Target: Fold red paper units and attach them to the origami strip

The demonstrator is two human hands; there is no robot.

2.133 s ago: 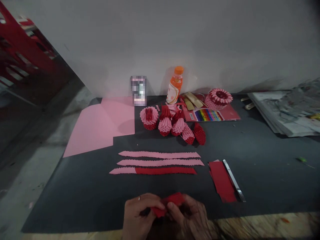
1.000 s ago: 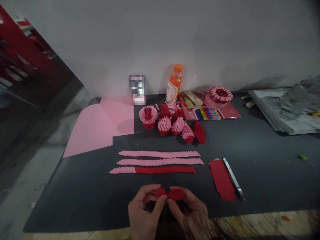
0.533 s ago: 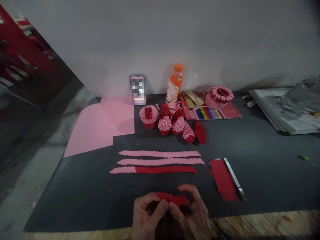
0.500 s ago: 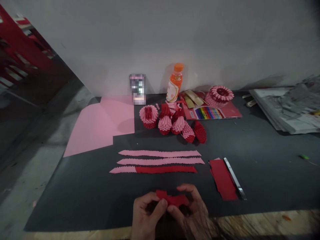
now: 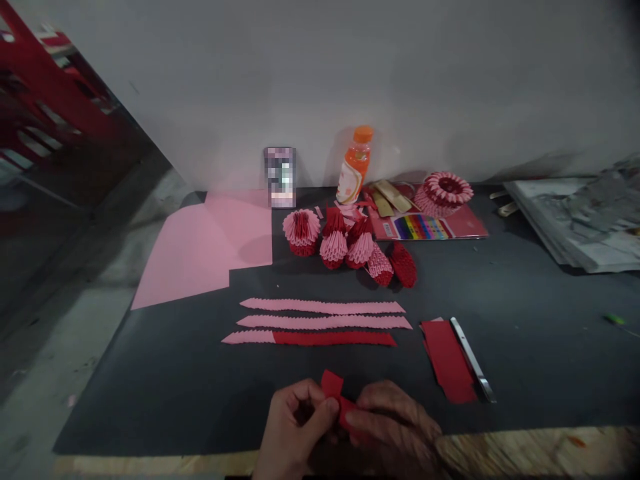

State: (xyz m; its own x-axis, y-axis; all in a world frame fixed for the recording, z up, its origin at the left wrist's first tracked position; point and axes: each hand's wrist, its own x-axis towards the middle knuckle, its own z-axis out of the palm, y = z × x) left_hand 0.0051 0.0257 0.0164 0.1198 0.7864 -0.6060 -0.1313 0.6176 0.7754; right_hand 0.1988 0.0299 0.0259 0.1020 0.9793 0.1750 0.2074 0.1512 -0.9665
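Note:
Near the table's front edge, my left hand (image 5: pixel 299 423) pinches a small red paper strip (image 5: pixel 332 384) between thumb and fingers; one end of it sticks up. On the strip's lower right part, my right hand (image 5: pixel 395 423) closes with its thumb and bent fingers, hiding some of the paper. Beyond my hands lie two pink rows of folded paper, the farther row (image 5: pixel 323 307) and the middle row (image 5: pixel 324 323). The nearest row (image 5: pixel 334 339) is pink at its left end and red along the rest. A stack of red paper slips (image 5: pixel 449 363) lies right of my hands.
A silver craft knife (image 5: pixel 473 360) rests against the slips. Large pink paper (image 5: pixel 190 257) lies at left. Several folded-paper pieces (image 5: pixel 333 248), an orange bottle (image 5: pixel 354 170), a phone (image 5: pixel 281 177) and a pink-red paper bowl (image 5: pixel 443 193) are near the wall. Newspapers (image 5: pixel 565 227) lie far right.
The red strip has turned so its left end points more upward. My right hand's fingers, raised and apart before, have come down over the strip. The view has shifted slightly.

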